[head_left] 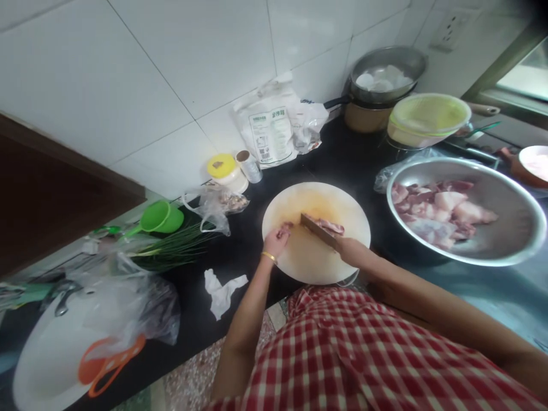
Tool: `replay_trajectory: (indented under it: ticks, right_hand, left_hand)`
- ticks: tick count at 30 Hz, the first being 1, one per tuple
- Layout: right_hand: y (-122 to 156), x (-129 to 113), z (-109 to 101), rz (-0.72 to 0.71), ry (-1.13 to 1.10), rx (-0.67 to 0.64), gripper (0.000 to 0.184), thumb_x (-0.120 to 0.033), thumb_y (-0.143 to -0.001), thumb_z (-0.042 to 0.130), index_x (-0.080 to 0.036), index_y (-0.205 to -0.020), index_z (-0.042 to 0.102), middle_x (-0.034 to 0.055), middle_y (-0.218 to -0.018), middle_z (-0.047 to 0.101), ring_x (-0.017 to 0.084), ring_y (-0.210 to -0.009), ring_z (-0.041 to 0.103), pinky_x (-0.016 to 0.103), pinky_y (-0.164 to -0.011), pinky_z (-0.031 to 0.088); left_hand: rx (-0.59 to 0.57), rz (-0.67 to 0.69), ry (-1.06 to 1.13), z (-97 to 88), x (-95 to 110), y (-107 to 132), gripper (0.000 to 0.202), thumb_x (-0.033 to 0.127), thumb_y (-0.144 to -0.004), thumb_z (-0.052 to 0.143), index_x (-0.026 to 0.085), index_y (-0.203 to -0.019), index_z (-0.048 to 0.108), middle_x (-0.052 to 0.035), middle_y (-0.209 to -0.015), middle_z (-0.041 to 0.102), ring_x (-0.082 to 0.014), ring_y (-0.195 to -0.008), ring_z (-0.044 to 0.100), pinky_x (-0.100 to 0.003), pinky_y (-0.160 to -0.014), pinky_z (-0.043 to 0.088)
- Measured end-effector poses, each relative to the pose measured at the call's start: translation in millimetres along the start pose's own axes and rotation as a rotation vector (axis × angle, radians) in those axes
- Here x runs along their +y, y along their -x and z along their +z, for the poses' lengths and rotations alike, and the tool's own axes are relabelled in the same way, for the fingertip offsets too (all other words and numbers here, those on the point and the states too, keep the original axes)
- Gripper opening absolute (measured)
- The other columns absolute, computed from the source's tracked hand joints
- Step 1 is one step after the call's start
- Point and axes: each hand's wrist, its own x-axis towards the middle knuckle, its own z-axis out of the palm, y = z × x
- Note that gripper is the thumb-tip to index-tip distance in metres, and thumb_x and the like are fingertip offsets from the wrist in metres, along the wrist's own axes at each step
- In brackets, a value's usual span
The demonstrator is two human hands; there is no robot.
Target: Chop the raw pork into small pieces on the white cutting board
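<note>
mid-cut, right hand (347, 249) closed round the handle of one cleaver (317, 229), blade down on the round white cutting board (312, 262). left hand (276, 238) has fingers curled, pinching a small bit of meat at the board's left side; gold bangle on that wrist. one strip of raw meat (331, 226) lies just past the blade, touching it, near the board's middle. only a piece or two on the board, so little cut stock shows there. big steel bowl (505, 251) to the right on the black counter (240, 268) holds a heap of raw chunks, several at least, can't count exactly; can't tell if cut or waiting. judged: chopping under way, how much is left unclear. counts: one board, one cleaver, one steel bowl, one bunch of green chives (171, 251) left of the board, one green cup (162, 217), one yellow-lid jar (225, 170), one crumpled tissue (220, 290), stacked pots (381, 85) at the back wall.
</note>
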Motion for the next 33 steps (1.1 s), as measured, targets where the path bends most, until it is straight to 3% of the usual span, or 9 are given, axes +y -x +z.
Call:
replay_trajectory:
  ticks: [3, 6, 9, 13, 17, 20, 23, 27, 33]
  right_hand:
    - [10.4, 4.3, 6.4, 0.092, 0.021, -0.014, 0.048, -0.026, -0.084, 0.029, -0.014, -0.131, 0.031, 0.0123, -0.101, 0.057, 0.011, -0.085, 0.057, 0.017, -0.073, 0.039]
    - [19.8, -3.5, 13.7, 0.123, 0.073, -0.024, 0.048, -0.022, -0.084, 0.027, -0.013, -0.131, 0.027, 0.0112, -0.092, 0.058, 0.010, -0.078, 0.057, 0.017, -0.070, 0.038]
    - [26.4, -12.5, 18.0, 0.093, 0.126, -0.036, 0.045, -0.017, -0.083, 0.026, -0.012, -0.127, 0.030, 0.0102, -0.088, 0.058, 0.010, -0.081, 0.057, 0.017, -0.071, 0.037]
    - [28.1, -18.9, 18.5, 0.085, 0.158, -0.052, 0.040, -0.017, -0.082, 0.027, -0.015, -0.120, 0.036, 0.0092, -0.090, 0.057, 0.012, -0.084, 0.057, 0.019, -0.071, 0.037]
    - [24.6, -22.4, 15.5, 0.095, 0.194, -0.055, 0.045, -0.015, -0.080, 0.028, -0.019, -0.125, 0.031, 0.0082, -0.098, 0.057, 0.013, -0.086, 0.057, 0.021, -0.073, 0.038]
    - [20.9, -23.9, 15.0, 0.092, 0.218, -0.049, 0.047, -0.013, -0.080, 0.029, -0.017, -0.127, 0.029, 0.0095, -0.099, 0.056, 0.012, -0.088, 0.057, 0.019, -0.074, 0.038]
    - [17.8, -23.8, 17.4, 0.082, 0.233, -0.060, 0.046, -0.014, -0.080, 0.030, -0.015, -0.126, 0.029, 0.0105, -0.098, 0.056, 0.011, -0.089, 0.057, 0.017, -0.074, 0.038]
    - [16.7, -22.1, 18.6, 0.066, 0.255, -0.050, 0.045, -0.013, -0.080, 0.029, -0.015, -0.125, 0.030, 0.0101, -0.095, 0.057, 0.011, -0.087, 0.057, 0.018, -0.074, 0.038]
    - [19.1, -20.1, 13.3, 0.011, 0.274, -0.071, 0.040, -0.012, -0.080, 0.029, -0.017, -0.119, 0.035, 0.0091, -0.093, 0.057, 0.014, -0.087, 0.058, 0.021, -0.074, 0.041]
  left_hand:
    - [0.081, 0.347, -0.500, 33.3, -5.3, 22.0, 0.017, 0.025, -0.075, 0.054, 0.017, -0.086, 0.064, -0.0071, -0.075, 0.059, -0.0185, -0.073, 0.051, -0.032, -0.069, 0.039]
    - [0.153, 0.494, -0.748, 49.4, -7.3, 42.7, 0.033, 0.028, -0.075, 0.056, 0.016, -0.106, 0.060, -0.0112, -0.083, 0.057, -0.0242, -0.082, 0.049, -0.037, -0.072, 0.037]
    - [0.177, 0.568, -0.719, 48.1, -12.0, 50.1, 0.032, 0.030, -0.080, 0.051, 0.020, -0.110, 0.058, -0.0100, -0.090, 0.058, -0.0240, -0.088, 0.048, -0.038, -0.076, 0.036]
    - [0.237, 0.558, -0.616, 47.6, -21.5, 42.2, 0.029, 0.035, -0.081, 0.052, 0.026, -0.108, 0.059, -0.0077, -0.113, 0.055, -0.0255, -0.102, 0.045, -0.042, -0.084, 0.032]
    - [0.173, 0.595, -0.594, 59.7, -23.9, 37.8, 0.025, 0.032, -0.084, 0.049, 0.026, -0.105, 0.060, -0.0065, -0.096, 0.062, -0.0213, -0.090, 0.051, -0.043, -0.083, 0.031]
    - [0.219, 0.610, -0.612, 65.3, -23.9, 41.0, 0.026, 0.030, -0.083, 0.050, 0.027, -0.106, 0.061, -0.0070, -0.086, 0.061, -0.0207, -0.083, 0.051, -0.040, -0.079, 0.034]
    - [0.274, 0.673, -0.547, 67.2, -26.7, 42.2, 0.028, 0.029, -0.083, 0.051, 0.024, -0.109, 0.060, -0.0089, -0.096, 0.060, -0.0228, -0.091, 0.051, -0.038, -0.081, 0.038]
    - [0.198, 0.806, -0.463, 72.4, -30.8, 37.3, 0.031, 0.016, -0.085, 0.045, 0.015, -0.115, 0.055, -0.0095, -0.111, 0.058, -0.0214, -0.103, 0.050, -0.034, -0.087, 0.040]
    - [0.214, 0.775, -0.522, 77.2, -30.9, 32.8, 0.023, 0.015, -0.085, 0.045, 0.014, -0.102, 0.060, -0.0100, -0.093, 0.062, -0.0207, -0.089, 0.055, -0.033, -0.079, 0.045]
